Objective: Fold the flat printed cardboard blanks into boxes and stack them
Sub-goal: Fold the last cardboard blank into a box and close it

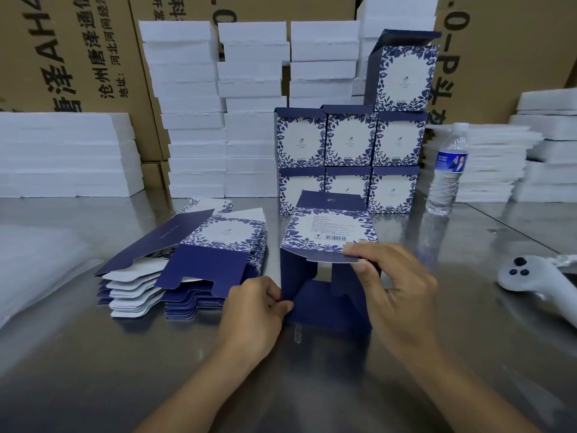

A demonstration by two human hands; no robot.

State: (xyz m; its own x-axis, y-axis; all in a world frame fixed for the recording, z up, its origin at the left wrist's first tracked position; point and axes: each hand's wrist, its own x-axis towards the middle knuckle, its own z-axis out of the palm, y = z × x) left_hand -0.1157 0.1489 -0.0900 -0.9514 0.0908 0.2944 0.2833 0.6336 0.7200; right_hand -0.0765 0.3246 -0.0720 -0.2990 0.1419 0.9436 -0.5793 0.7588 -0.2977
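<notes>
A partly folded blue-and-white floral box (327, 226) is seen near the middle of the steel surface (93, 354), its open end turned toward the camera and its barcode panel uppermost. The lower left edge of its dark blue wall is pinched by the left grip (253, 310), thumb and fingers curled on the card. The near flap of the top panel is pinched by the right grip (396, 285).

Just to the left, a pile of flat blanks (199, 260) is fanned out. Behind the box, finished boxes (349, 142) are stacked in rows, with one more set on top at the right. A water bottle (448, 170) is stood beside them, and a white controller (527, 279) is laid at the right. White foam slabs (193, 120) are piled before brown cartons (78, 57).
</notes>
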